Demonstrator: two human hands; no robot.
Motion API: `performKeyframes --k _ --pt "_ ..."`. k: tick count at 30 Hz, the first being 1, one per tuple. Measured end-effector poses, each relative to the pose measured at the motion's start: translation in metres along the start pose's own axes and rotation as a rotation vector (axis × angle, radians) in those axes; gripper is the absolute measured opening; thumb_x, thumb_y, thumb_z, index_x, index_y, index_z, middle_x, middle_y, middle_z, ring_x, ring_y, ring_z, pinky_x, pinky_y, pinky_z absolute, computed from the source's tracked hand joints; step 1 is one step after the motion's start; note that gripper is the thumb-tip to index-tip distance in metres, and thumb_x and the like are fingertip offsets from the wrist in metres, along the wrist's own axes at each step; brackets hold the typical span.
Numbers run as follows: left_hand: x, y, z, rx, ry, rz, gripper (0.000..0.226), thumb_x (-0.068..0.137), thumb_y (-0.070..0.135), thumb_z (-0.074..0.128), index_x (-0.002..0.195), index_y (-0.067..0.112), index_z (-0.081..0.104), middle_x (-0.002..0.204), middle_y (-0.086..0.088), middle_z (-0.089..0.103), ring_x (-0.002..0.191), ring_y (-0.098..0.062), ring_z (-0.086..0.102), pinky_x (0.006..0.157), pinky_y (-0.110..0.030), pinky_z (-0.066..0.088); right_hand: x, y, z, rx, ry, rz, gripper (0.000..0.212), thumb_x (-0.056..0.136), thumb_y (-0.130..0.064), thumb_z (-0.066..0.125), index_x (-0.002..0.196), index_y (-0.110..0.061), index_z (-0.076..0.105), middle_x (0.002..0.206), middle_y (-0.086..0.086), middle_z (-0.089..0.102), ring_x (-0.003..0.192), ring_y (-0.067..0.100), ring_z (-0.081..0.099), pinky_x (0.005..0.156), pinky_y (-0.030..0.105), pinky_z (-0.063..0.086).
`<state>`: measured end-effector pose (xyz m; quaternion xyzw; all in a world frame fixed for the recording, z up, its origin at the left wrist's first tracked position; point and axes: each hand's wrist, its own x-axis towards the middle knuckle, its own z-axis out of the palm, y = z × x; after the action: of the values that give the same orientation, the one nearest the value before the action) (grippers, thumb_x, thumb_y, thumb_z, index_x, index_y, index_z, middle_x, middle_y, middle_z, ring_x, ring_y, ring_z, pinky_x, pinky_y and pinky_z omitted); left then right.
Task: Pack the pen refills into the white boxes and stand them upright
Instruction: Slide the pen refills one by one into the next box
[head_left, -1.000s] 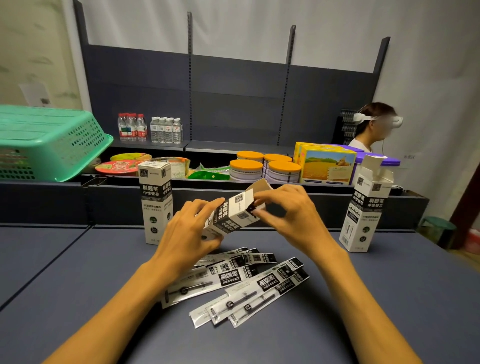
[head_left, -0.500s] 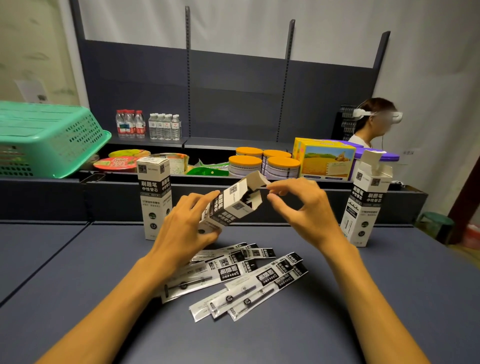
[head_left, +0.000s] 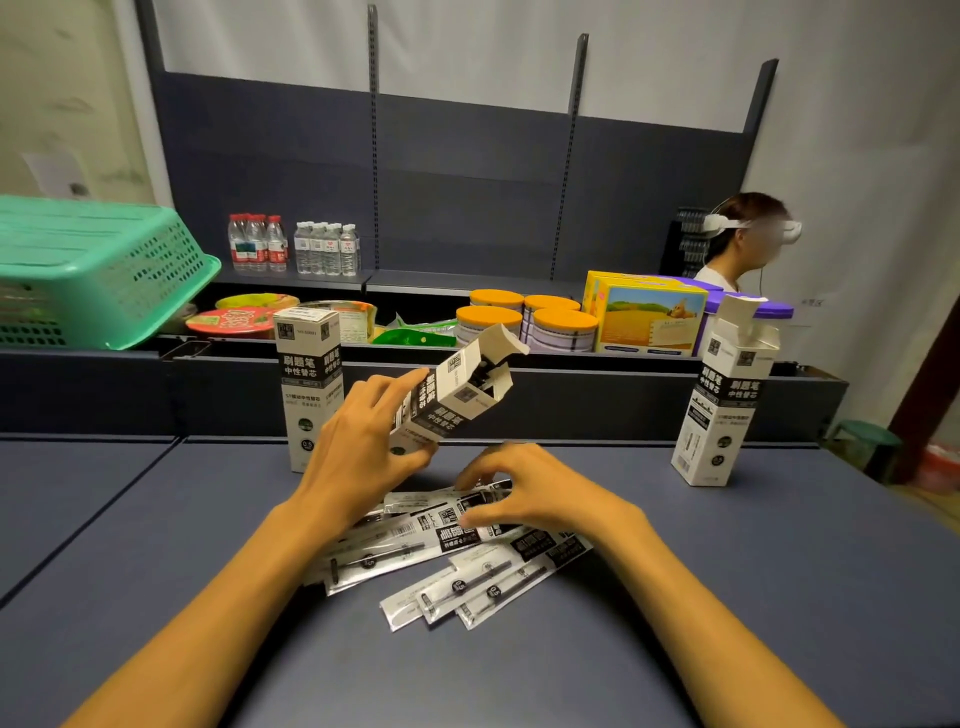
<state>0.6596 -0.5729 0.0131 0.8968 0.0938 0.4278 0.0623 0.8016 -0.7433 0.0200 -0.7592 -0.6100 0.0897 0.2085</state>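
At frame centre the left hand (head_left: 363, 457) grips the open white box (head_left: 452, 395), mouth tilted upper right. The right hand (head_left: 530, 491), fingers loosely curled, touches the pen refills (head_left: 447, 540) on the worktop (head_left: 727, 597) directly below, lying lengthwise left-right.

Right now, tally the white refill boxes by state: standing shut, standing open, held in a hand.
Standing shut: 1, the left box
Standing open: 1, the right box
Held, tilted, flap open: 1, the held box in the left hand
Total: 3
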Motion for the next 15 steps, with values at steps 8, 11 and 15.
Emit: performKeyframes --k 8,11,15 --pt "0.0 -0.001 0.001 0.008 -0.005 -0.013 0.085 0.07 0.029 0.082 0.143 0.023 0.038 0.115 -0.002 0.054 0.101 -0.016 0.049 0.071 -0.034 0.054 0.001 0.0 0.005 -0.064 -0.013 -0.019 0.026 0.077 -0.042 0.075 0.101 -0.032 0.069 0.105 -0.016 0.059 0.095 0.003 0.054 0.082 0.027 0.05" --pt "0.0 -0.001 0.001 0.009 -0.005 -0.011 0.085 0.071 0.029 0.081 0.143 0.023 0.038 0.115 -0.002 0.054 0.101 -0.016 0.049 0.072 -0.034 0.054 -0.001 0.004 0.001 -0.071 -0.013 -0.007 0.021 0.076 -0.039 0.076 0.094 -0.032 0.068 0.103 -0.015 0.058 0.095 0.003 0.052 0.083 0.028 0.048" --pt "0.001 -0.002 0.001 0.019 -0.009 -0.01 0.085 0.07 0.03 0.081 0.143 0.023 0.037 0.115 -0.002 0.054 0.1 -0.016 0.049 0.071 -0.035 0.054 -0.005 0.005 -0.006 0.034 -0.009 0.041 0.013 0.077 -0.027 0.078 0.086 -0.024 0.069 0.095 -0.011 0.065 0.091 0.007 0.058 0.085 0.031 0.05"
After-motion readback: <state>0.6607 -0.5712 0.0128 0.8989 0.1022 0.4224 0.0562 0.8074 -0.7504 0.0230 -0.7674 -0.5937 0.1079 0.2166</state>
